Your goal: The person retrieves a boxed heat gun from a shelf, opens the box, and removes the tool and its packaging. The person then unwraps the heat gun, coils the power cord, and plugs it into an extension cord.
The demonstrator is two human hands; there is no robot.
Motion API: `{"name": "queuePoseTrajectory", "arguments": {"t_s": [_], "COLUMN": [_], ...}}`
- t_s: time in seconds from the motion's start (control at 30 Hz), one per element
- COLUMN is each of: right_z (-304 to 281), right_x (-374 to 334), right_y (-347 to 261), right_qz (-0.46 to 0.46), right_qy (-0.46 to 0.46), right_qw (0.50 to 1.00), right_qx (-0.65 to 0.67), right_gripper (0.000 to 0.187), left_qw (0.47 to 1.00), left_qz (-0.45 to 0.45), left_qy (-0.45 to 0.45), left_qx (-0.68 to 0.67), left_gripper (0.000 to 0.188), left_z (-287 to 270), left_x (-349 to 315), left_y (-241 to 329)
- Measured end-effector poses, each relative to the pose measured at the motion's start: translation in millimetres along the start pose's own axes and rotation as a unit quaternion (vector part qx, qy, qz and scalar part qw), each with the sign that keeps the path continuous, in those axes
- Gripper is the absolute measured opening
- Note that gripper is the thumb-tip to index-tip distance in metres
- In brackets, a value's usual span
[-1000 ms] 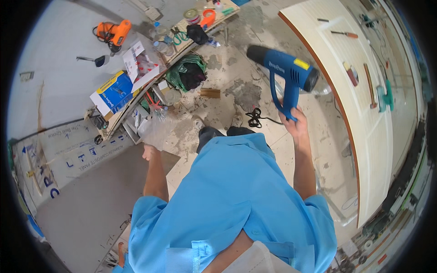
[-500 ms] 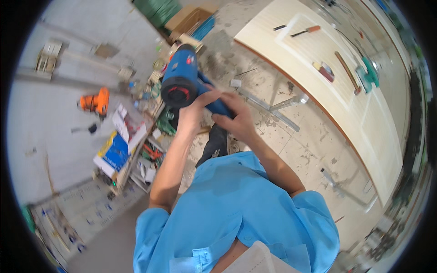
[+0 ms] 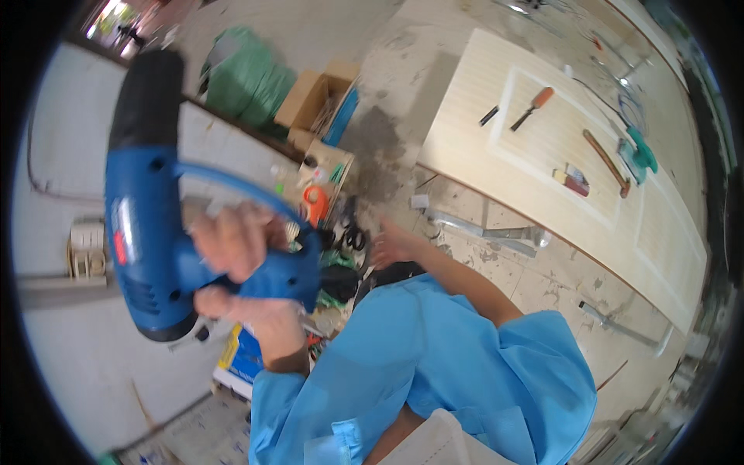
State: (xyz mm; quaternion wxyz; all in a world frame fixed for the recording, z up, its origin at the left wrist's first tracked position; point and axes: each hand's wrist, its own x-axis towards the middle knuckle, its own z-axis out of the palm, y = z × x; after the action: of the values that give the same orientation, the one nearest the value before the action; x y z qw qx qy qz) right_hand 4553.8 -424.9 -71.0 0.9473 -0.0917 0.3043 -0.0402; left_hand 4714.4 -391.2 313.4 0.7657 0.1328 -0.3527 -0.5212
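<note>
While I monitor the work area through the head camera, the left hand [image 3: 240, 252] grasps the blue heat gun [image 3: 139, 225] by its handle, with the fingers wrapped inside the guard loop and the thumb on the opposite face. I hold the heat gun in the air, left of the pale tabletop [image 3: 504, 172] and well apart from its near left corner. Its black nozzle [image 3: 147, 101] is directed away from the body.

The right hand [image 3: 395, 244] is beside the black power cord [image 3: 355, 236], fingers partly extended; I cannot tell whether it grips the cord.

On the tabletop, I identify an orange-handled chisel [image 3: 533, 107] near the left edge, blade toward the near edge. A short black bar [image 3: 489, 115] lies just beside it, closer to the left edge. Farther right, a red block [image 3: 575, 183] lies between a wooden-handled hammer [image 3: 604, 159] and the near edge. A green corded tool [image 3: 643, 155] rests just beyond the hammer, toward the far edge. On the floor [image 3: 535, 271], a metal bar [image 3: 465, 225] lies near the tabletop's near edge.
</note>
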Motion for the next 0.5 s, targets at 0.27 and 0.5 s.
{"name": "queuePoseTrajectory", "arguments": {"t_s": [0.27,0.5], "right_z": [95,74], "right_x": [97,141], "right_y": [-201,-303], "right_qz": [-0.202,-0.269], "right_qy": [-0.024,0.044], "right_qw": [0.966,0.954], "right_qx": [0.158,0.123], "right_gripper": [0.046,0.029], "left_qw": [0.946,0.909], "left_qz": [-0.116,-0.186], "left_qy": [-0.108,-0.154], "left_qx": [-0.282,-0.34], "left_gripper": [0.031,0.033], "left_z": [-10,-19], "left_x": [126,234], "left_y": [-17,-81]}}
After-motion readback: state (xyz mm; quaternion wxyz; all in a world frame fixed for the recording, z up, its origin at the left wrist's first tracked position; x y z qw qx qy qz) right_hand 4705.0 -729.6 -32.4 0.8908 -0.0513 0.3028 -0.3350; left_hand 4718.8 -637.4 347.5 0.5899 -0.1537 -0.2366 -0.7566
